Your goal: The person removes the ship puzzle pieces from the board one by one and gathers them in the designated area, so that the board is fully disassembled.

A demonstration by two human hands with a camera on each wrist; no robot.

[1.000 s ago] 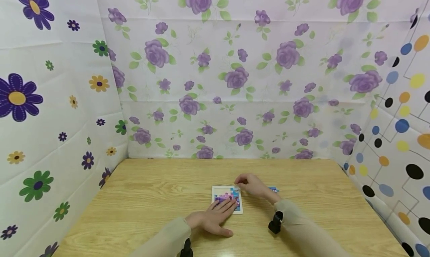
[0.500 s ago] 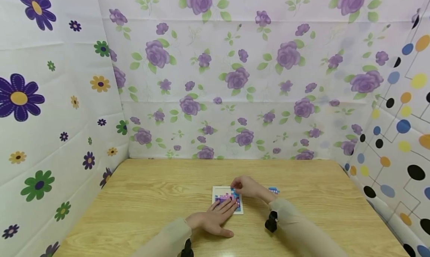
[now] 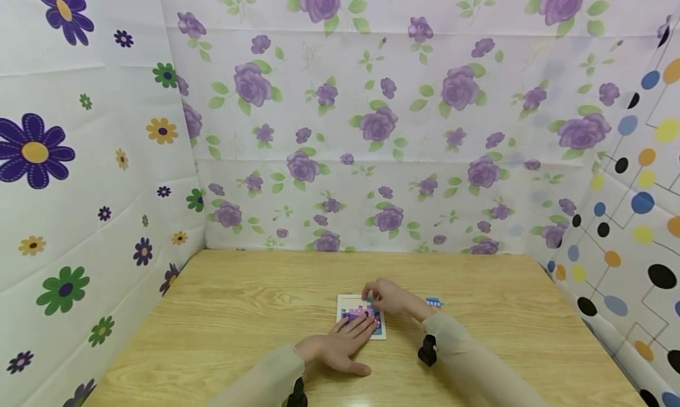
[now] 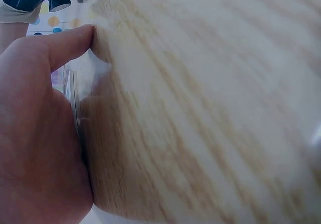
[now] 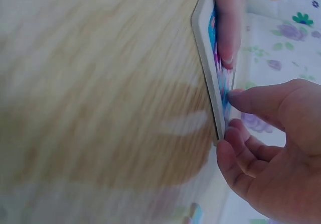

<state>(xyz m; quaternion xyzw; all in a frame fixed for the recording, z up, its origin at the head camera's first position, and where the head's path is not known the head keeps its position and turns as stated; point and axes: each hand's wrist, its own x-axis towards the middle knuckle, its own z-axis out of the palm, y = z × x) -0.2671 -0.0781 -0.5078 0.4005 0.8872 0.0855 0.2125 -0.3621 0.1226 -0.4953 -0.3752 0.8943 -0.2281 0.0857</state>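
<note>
Right grip (image 3: pixel 390 296) is bending its thumb and fingers at the upper right corner of the puzzle board (image 3: pixel 347 302); from where I'm standing, I cannot tell whether it is pinching a piece. Left grip (image 3: pixel 340 347) is pressing flat, fingers straight, across the board's lower part. This board is resting right of bottom centre on the wooden bench (image 3: pixel 255 312). Further right, a blue piece (image 3: pixel 434 302) is lying. Behind, flowered cloth (image 3: pixel 329 129) is hanging.
</note>
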